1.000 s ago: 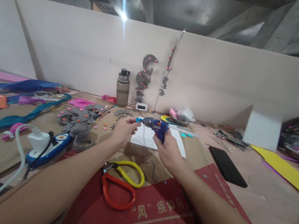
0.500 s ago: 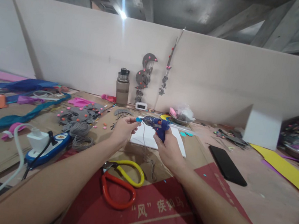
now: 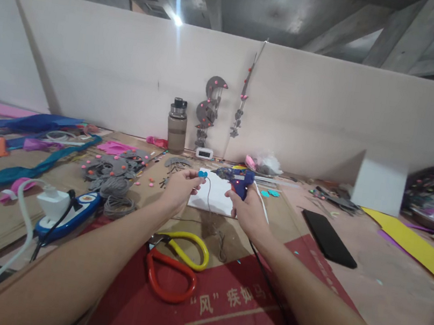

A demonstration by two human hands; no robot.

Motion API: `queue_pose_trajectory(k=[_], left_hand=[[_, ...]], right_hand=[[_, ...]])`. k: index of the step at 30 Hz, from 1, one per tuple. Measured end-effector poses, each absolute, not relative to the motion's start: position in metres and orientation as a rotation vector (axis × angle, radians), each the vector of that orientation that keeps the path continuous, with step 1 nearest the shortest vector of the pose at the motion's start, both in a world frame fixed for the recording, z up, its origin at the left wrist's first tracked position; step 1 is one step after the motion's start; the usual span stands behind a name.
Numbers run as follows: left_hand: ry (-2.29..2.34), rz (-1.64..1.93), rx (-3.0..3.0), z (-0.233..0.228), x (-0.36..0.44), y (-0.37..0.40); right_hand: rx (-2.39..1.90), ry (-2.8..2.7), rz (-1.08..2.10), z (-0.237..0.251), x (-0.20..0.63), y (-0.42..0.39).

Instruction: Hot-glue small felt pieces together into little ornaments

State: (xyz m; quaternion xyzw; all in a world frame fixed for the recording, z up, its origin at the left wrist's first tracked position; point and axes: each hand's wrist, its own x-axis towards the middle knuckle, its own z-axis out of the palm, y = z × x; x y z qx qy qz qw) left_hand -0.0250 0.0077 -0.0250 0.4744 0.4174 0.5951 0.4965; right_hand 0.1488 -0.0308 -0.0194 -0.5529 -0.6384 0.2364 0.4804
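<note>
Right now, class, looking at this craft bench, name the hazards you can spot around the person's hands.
1. The right hand grips a blue glue gun whose nozzle points at the left hand; its fingers could get burned.
2. The left hand pinches a small blue piece on a thin grey string, which might snag on the gun.
3. The gun's black cord crosses the lap area and could catch an arm.
</note>
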Motion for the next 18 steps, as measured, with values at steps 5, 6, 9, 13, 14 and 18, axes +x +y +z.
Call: queue_pose_trajectory(k=[5, 6, 9, 13, 14, 18], left_hand=[[0.955, 1.353, 1.153, -0.025, -0.023, 0.005], [0.945, 1.338, 1.159, -0.025, -0.023, 0.004], [0.924, 1.314, 1.17, -0.025, -0.021, 0.003], [0.876, 1.312, 1.181, -0.027, -0.019, 0.001], [0.867, 1.314, 1.186, -0.027, -0.019, 0.001], [0.863, 1.336, 1.206, -0.027, -0.018, 0.001]], right_hand=[[-1.557, -1.484, 0.824, -0.033, 0.164, -0.009], [-1.627, -1.509, 0.831, -0.036, 0.167, -0.005], [-1.833, -1.632, 0.658, -0.039, 0.177, 0.0], [-1.882, -1.794, 0.068, -0.033, 0.186, -0.007], [-1.881, -1.796, -0.034, -0.03, 0.186, -0.01], [-1.673, -1.788, -0.113, -0.016, 0.179, -0.02]])
